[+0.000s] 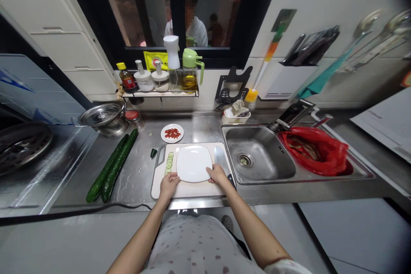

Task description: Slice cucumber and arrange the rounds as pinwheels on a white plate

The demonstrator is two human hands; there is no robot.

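Observation:
A white, rounded-square plate [194, 163] is over the middle of the cutting board [192, 190]. My right hand [217, 174] grips its lower right edge, thumb on top. At the lower left corner, my left hand [170, 183] pinches the rim. A row of thin cucumber slices [169, 162] lies on the board just left of the plate, close to my left fingers. To the right, a kitchen knife [220, 156] rests on the board, its blade partly hidden by my right hand. A dark green cucumber end [153, 153] sits left of the board.
Two whole cucumbers [112, 167] lie at left, before a lidded steel pot [105, 117] and a red-lidded jar [133, 118]. Behind the board is a small plate [172, 140] of chopped red pieces. At right are the sink [260, 158] and a red plastic bag [321, 150].

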